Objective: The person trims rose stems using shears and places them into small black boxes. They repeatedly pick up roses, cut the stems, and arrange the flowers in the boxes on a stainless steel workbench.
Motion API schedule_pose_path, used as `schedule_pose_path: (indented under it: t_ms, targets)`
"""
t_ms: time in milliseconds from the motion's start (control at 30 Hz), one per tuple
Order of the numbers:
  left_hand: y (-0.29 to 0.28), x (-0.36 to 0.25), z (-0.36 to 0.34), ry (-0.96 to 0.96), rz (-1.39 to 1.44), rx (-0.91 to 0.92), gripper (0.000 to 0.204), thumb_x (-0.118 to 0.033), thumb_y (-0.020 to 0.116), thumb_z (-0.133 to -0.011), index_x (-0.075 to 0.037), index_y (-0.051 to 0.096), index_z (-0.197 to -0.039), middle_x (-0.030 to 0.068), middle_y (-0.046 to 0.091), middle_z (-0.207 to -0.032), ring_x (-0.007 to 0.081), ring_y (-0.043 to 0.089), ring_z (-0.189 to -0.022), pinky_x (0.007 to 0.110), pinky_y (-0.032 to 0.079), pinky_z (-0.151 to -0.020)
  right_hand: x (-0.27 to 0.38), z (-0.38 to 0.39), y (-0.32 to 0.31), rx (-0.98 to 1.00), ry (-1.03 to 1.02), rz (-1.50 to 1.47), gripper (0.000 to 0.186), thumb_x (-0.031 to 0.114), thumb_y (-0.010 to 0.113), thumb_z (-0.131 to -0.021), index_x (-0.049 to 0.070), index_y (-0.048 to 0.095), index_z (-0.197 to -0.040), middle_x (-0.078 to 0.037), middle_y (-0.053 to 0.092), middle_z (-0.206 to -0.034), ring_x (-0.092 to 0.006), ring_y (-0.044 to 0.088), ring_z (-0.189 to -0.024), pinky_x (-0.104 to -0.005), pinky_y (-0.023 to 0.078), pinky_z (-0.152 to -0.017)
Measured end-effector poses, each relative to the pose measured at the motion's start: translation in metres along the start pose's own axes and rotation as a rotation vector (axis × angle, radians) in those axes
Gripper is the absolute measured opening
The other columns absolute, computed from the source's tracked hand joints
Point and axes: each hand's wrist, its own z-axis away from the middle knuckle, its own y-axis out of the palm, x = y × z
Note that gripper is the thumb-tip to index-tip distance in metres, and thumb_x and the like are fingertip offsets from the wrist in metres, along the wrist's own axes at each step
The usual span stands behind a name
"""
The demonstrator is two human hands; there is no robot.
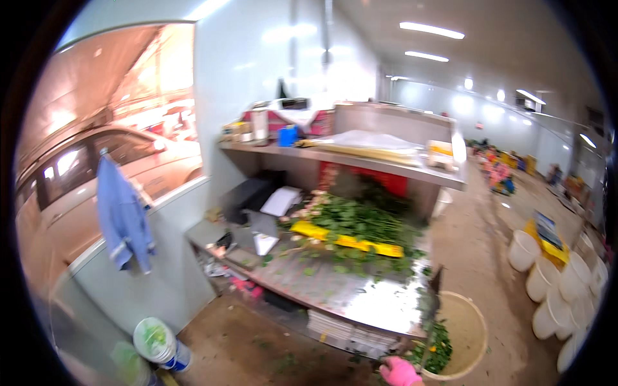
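Note:
My right hand [400, 372], in a pink glove, is at the bottom edge, beside a large cream bin [473, 344]. Its fingers look curled closed, but blur hides what they hold, if anything. Cut green leaves [440, 350] fill the bin's left side, close to the glove. My left hand is out of sight. Ahead stands a metal workbench [335, 293] strewn with leaf scraps. On it lies a pile of leafy flower stems [367, 219], pale blooms toward the left, with a yellow strip [347, 241] running along the front of the pile.
A shelf [360, 154] above the bench carries stacked sheets and a blue container [288, 136]. Under the bench lies a stack of white material [347, 334]. A bucket [154, 340] stands at lower left, below a hanging blue jacket [120, 212]. White buckets [544, 280] crowd the right side.

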Motion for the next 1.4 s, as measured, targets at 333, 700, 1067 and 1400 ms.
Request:
schedule_pose_path:
  t_ms: [333,700,1067,1400]
  targets:
    - [-0.136,0.146,-0.11,0.143,-0.279,-0.285,0.04,-0.02,0.049,-0.093,-0.01,0.055,-0.132,0.0174,0.048,-0.139,0.0333,0.047,-0.127,0.041,0.04,-0.106,0.233,-0.416,-0.023,-0.425,-0.636,0.153,0.066,0.043,0.061,-0.087,0.004,0.045,-0.138,-0.019,0.046,-0.142,-0.0343,0.043,-0.132,-0.0439,0.036,-0.108]
    - [-0.316,0.159,-0.116,-0.567,0.217,-0.535,0.048,-0.035,0.058,-0.094,-0.01,0.054,-0.135,0.0188,0.059,-0.13,0.0328,0.055,-0.121,0.039,0.042,-0.103,0.548,-0.748,0.052,-0.259,-0.521,0.469,0.095,0.048,0.074,-0.072,0.003,0.034,-0.145,-0.015,0.026,-0.156,-0.032,0.027,-0.142,-0.0464,0.038,-0.106]
    - [-0.599,0.329,-0.258,-0.26,0.004,-0.361,0.044,-0.028,0.056,-0.096,-0.009,0.052,-0.136,0.0191,0.059,-0.128,0.0336,0.056,-0.118,0.041,0.044,-0.1,0.606,-0.921,0.147,-0.247,-0.309,0.782,0.058,0.025,0.067,-0.079,0.002,0.051,-0.13,-0.014,0.062,-0.117,-0.0314,0.06,-0.111,-0.0418,0.054,-0.086]
    - [-0.758,0.111,-0.465,0.672,-0.072,-0.54,0.041,-0.012,0.063,-0.082,0.003,0.056,-0.119,0.0202,0.058,-0.125,0.0386,0.055,-0.118,0.046,0.041,-0.103,0.508,-0.64,0.024,-0.567,-0.691,0.311,0.044,0.0,0.054,-0.078,-0.003,0.054,-0.122,-0.021,0.057,-0.12,-0.0386,0.055,-0.117,-0.0432,0.046,-0.101]
